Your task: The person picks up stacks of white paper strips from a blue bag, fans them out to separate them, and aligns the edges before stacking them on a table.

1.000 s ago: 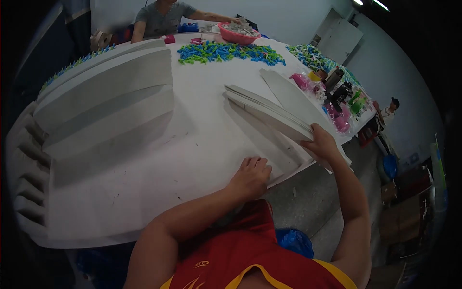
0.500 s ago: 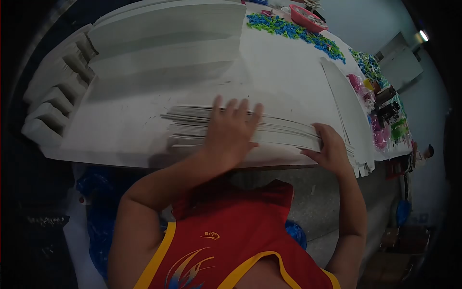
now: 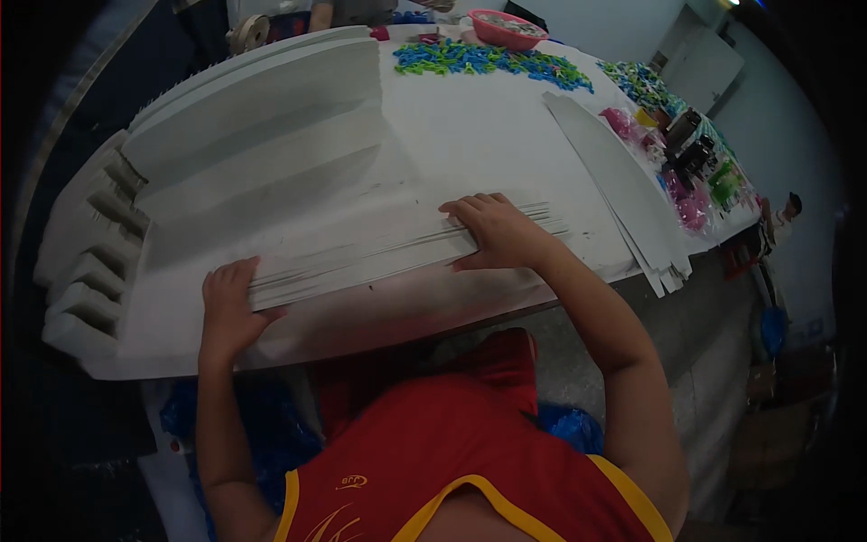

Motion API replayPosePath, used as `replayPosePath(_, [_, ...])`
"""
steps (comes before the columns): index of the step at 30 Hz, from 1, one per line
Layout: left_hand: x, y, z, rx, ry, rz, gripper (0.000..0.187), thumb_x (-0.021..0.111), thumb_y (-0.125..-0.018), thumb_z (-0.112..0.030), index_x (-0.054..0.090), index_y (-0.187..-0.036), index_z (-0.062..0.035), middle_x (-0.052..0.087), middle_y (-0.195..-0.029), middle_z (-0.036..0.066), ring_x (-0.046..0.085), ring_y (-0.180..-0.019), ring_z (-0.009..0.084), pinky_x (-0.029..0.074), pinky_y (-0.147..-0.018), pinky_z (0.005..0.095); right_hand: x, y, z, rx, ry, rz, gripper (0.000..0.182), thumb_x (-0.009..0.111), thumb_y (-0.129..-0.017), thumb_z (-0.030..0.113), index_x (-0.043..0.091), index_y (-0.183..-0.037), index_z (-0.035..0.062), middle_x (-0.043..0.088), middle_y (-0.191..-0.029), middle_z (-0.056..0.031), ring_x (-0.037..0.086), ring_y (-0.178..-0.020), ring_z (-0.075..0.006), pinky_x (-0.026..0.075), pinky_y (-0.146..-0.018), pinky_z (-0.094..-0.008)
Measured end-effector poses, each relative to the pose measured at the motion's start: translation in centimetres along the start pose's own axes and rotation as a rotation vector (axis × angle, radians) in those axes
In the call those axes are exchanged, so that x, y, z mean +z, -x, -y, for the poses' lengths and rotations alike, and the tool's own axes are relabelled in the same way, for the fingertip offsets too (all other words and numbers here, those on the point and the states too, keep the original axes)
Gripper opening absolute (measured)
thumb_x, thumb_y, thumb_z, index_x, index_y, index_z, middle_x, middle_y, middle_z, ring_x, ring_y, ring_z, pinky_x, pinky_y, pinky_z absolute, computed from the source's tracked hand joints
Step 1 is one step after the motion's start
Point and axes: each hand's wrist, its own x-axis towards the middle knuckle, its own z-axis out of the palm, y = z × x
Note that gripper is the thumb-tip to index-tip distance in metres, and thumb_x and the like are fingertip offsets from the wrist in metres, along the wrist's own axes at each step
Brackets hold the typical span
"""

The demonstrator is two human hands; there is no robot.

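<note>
Paper stack (image 3: 370,260) lies lengthwise between the hands, its uneven end on the right

The stack rests on the near part of the white table (image 3: 479,126). Its long axis runs left to right across the person's front, angled so that the right end lies farther from the body. The sheets are not flush: at that end their thin edges fan out separately.

The left hand (image 3: 230,303) is right at the left end, with fingers by the far corner and thumb at the near edge, the stack's end held between them. The right hand (image 3: 497,233) reaches across the stack short of its right end, so the fanned tips stick out past it. Its fingers lie over the far edge and its thumb is down at the near edge, with the stack held between. How hard either hand presses cannot be told. The uneven end is much nearer to the right hand.

Farther right, apart from the stack, loose sheets (image 3: 623,190) lie slanted, their near ends reaching the table's edge. Beyond the stack, toward the left, stands a broad pile of sheets (image 3: 262,117). On the far side are small blue and green plastic pieces (image 3: 488,61) and a pink basin (image 3: 506,36).
</note>
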Motion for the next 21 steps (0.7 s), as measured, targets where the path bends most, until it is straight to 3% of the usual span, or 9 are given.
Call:
replayPosePath(5, [0.8, 1.0, 3.5, -0.157, 0.008, -0.017, 0.105, 0.102, -0.053, -0.025, 0.057, -0.146, -0.0115, 0.048, -0.158, 0.016, 0.045, -0.145, 0.0396, 0.034, -0.123, 0.0516, -1.3, 5.4, -4.1, 0.253, 0.106, -0.049, 0.095, 0.095, -0.067, 0.05, 0.058, -0.145, 0.0099, 0.063, -0.14, -0.0151, 0.056, -0.135, -0.0377, 0.036, -0.119, -0.0495])
replayPosePath(7, [0.9, 1.2, 3.8, -0.203, 0.186, -0.103, 0.111, 0.103, -0.045, -0.02, 0.058, -0.146, -0.0126, 0.041, -0.163, 0.017, 0.042, -0.148, 0.0416, 0.04, -0.121, 0.0523, -0.8, 8.4, -6.6, 0.291, 0.129, -0.122, 0.096, 0.096, -0.066, 0.049, 0.059, -0.145, 0.0095, 0.061, -0.143, -0.0159, 0.055, -0.136, -0.0387, 0.038, -0.119, -0.0499])
replayPosePath(10, [1.7, 1.4, 4.9, -0.139, 0.311, -0.16, 0.112, 0.1, -0.044, -0.022, 0.057, -0.147, -0.0122, 0.038, -0.166, 0.016, 0.039, -0.152, 0.0405, 0.043, -0.12, 0.0524, 0.1, 10.2, -8.3, 0.398, 0.034, -0.23, 0.097, 0.098, -0.063, 0.044, 0.06, -0.144, 0.0085, 0.056, -0.149, -0.0182, 0.051, -0.141, -0.0403, 0.041, -0.118, -0.0502])
replayPosePath(14, [3.0, 1.6, 7.4, -0.02, 0.388, -0.219, 0.112, 0.098, -0.045, -0.026, 0.057, -0.149, -0.0124, 0.037, -0.168, 0.016, 0.037, -0.154, 0.0393, 0.041, -0.121, 0.0521, 1.0, 11.4, -8.9, 0.489, -0.275, -0.294, 0.104, 0.101, -0.062, 0.036, 0.055, -0.151, 0.0086, 0.044, -0.161, -0.0211, 0.04, -0.152, -0.0384, 0.041, -0.122, -0.0493])
replayPosePath(17, [3.1, 1.0, 6.9, 0.011, 0.531, -0.247, 0.105, 0.095, -0.054, -0.026, 0.057, -0.15, -0.0128, 0.036, -0.17, 0.017, 0.038, -0.155, 0.0389, 0.038, -0.123, 0.0511, 1.3, 11.4, -9.9, 0.46, -0.416, -0.353, 0.11, 0.102, -0.061, 0.037, 0.051, -0.154, 0.0097, 0.036, -0.167, -0.0214, 0.042, -0.152, -0.0396, 0.041, -0.122, -0.0477])
replayPosePath(21, [2.3, 0.5, 4.8, 0.002, 0.557, -0.229, 0.093, 0.088, -0.061, -0.016, 0.058, -0.148, -0.012, 0.038, -0.169, 0.018, 0.038, -0.155, 0.038, 0.038, -0.123, 0.0498, 1.4, 10.6, -9.9, 0.469, -0.465, -0.333, 0.116, 0.102, -0.062, 0.037, 0.045, -0.159, 0.0084, 0.033, -0.17, -0.0209, 0.038, -0.154, -0.0382, 0.038, -0.125, -0.0466])
